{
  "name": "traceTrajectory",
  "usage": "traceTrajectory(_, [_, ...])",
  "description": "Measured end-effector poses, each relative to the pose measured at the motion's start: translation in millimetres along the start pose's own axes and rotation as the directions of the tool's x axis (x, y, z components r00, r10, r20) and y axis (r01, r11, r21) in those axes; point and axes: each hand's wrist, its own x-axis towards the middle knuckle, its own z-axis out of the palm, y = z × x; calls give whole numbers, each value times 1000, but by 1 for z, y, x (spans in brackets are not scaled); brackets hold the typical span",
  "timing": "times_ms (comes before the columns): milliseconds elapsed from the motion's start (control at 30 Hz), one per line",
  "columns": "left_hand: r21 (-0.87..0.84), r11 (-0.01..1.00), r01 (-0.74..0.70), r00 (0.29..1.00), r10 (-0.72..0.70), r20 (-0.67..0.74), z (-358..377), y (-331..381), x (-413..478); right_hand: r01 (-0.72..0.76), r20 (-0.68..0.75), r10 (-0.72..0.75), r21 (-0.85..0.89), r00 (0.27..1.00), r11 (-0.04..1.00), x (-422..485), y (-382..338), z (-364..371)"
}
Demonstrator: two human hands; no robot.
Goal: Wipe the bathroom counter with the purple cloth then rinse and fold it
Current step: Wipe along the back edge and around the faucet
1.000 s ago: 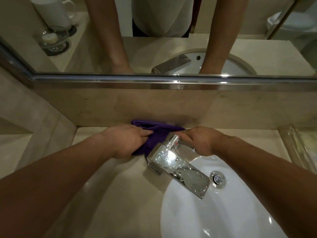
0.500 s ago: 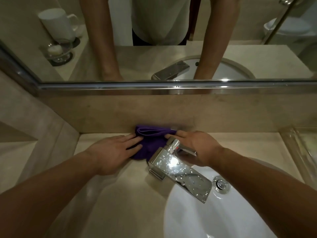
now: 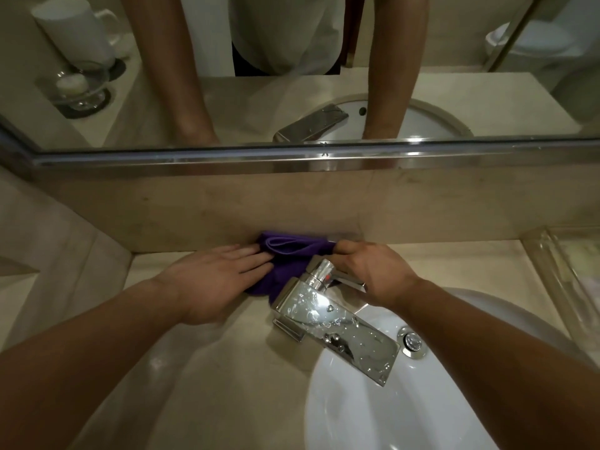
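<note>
Purple cloth [image 3: 292, 251] folded on the beige counter [image 3: 227, 368], tucked against the back wall [image 3: 259, 206] just behind the tap [image 3: 337, 316]; pressed down at its left side by the left hand [image 3: 214, 277], fingers [image 3: 250, 258] straight and together; pinched at its right end by the right hand [image 3: 367, 271], fingers curled

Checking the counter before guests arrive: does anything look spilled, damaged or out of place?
Nothing serious. The chrome tap is speckled with water drops; the folded purple cloth sits behind it against the backsplash.
</note>
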Motion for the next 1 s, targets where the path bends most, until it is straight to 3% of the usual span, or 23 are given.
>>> traceTrajectory(400, [-104, 994, -12, 996, 3, -88, -19, 14, 9, -98, -78, 96, -19, 992, 995, -22, 13, 13])
traceTrajectory(600, [-228, 974, -5, 978, -43, -205, -2, 10, -7, -116, -209, 102, -59, 973, 991, -37, 18, 18])
traceTrajectory(800, [-237, 970, 45, 996, -63, -66, 8, 10, 4, -207, -193, 187, -88, 963, 974, -40, 0, 17])
traceTrajectory(900, [-244, 968, 59, 993, -83, -88, 1, 4, 5, -156, -151, 139, -109, 979, 982, -29, 1, 7])
traceTrajectory(1000, [-252, 966, 55, 969, -112, -221, -8, 10, 7, -62, -169, 45, -97, 985, 993, -26, 2, 8])
